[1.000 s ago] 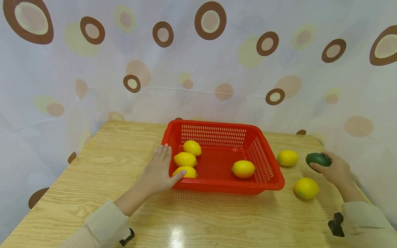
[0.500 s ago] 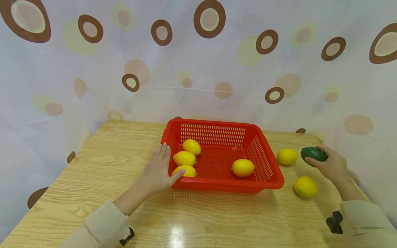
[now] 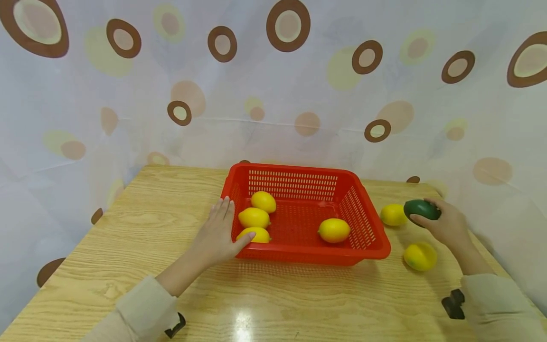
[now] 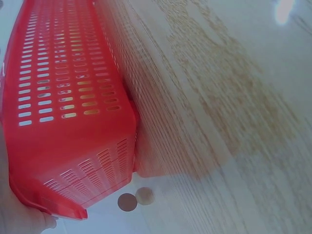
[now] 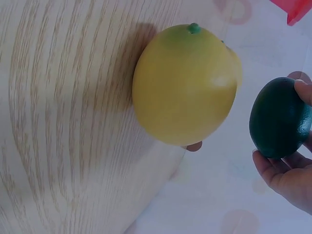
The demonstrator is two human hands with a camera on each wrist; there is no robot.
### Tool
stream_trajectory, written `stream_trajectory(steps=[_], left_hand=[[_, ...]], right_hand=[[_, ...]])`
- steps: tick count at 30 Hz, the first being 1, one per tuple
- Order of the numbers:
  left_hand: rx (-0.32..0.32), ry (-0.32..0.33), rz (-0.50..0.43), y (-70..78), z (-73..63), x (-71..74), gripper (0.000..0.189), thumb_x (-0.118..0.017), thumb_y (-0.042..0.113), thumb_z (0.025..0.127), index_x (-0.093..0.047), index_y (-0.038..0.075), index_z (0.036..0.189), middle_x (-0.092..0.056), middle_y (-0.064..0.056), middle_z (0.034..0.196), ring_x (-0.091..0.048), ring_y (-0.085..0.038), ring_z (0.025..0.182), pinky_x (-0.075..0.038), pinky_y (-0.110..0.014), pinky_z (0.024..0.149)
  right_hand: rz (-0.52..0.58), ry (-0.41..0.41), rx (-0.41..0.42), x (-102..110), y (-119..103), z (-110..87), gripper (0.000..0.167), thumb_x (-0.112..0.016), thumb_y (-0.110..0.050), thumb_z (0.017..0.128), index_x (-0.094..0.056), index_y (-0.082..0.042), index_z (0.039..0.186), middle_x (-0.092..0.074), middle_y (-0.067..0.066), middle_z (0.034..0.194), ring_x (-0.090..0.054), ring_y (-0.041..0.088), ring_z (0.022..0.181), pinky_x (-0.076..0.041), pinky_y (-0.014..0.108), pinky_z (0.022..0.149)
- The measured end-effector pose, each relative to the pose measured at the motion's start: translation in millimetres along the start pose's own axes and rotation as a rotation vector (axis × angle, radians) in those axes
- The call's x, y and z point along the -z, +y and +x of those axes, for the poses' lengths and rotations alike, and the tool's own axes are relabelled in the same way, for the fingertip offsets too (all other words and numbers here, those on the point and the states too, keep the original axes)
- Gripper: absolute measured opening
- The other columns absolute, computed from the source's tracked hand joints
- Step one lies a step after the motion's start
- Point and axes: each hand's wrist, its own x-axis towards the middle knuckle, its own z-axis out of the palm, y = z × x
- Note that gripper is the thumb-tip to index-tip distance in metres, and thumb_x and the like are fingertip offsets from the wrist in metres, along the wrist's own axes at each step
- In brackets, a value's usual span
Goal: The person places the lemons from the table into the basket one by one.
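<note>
My right hand (image 3: 448, 225) holds a dark green lemon-shaped fruit (image 3: 420, 211) above the right side of the table, thumb on the near side and fingers on the far side. The right wrist view shows the green fruit (image 5: 279, 119) raised off the wood, gripped at its ends. Two yellow lemons lie close by: the nearer lemon (image 3: 420, 257) in front of the hand, the farther lemon (image 3: 393, 215) partly overlapped by the green fruit. My left hand (image 3: 218, 235) rests with straight fingers on the left rim of a red basket (image 3: 299, 251), its thumb over the front rim.
Inside the basket, three lemons (image 3: 254, 218) line the left wall and a single lemon (image 3: 334, 231) sits toward the right. The wooden table (image 3: 128, 237) ends at a patterned curtain (image 3: 265, 95) behind and at the sides.
My right hand has carried the green fruit leftward toward the basket, so it now overlaps the farther lemon. The left hand stays on the basket; the head view has shifted slightly.
</note>
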Motion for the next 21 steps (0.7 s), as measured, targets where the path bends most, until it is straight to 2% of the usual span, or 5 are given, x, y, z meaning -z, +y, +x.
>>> stream_trajectory(steps=[13,21], left_hand=[[-0.009,-0.003,-0.011,-0.6,-0.5,0.3,0.089,-0.049,0.054,0.088,-0.022,-0.013,0.141,-0.019,-0.028,0.151,-0.014,-0.040,0.142,-0.015,-0.048,0.116],[-0.003,0.002,-0.025,-0.3,-1.0,0.1,0.089,-0.049,0.054,0.087,-0.024,-0.013,0.141,-0.018,-0.027,0.151,-0.013,-0.040,0.142,-0.015,-0.048,0.116]], right_hand=[[-0.012,0.014,0.061,-4,-17,-0.3,0.065,-0.063,-0.033,0.087,-0.042,0.012,0.129,-0.044,0.040,0.123,-0.047,0.051,0.101,-0.042,0.063,0.082],[0.000,-0.016,0.058,0,-28,2.5,0.066,-0.062,-0.034,0.087,-0.041,0.009,0.132,-0.043,0.040,0.127,-0.047,0.051,0.102,-0.044,0.063,0.082]])
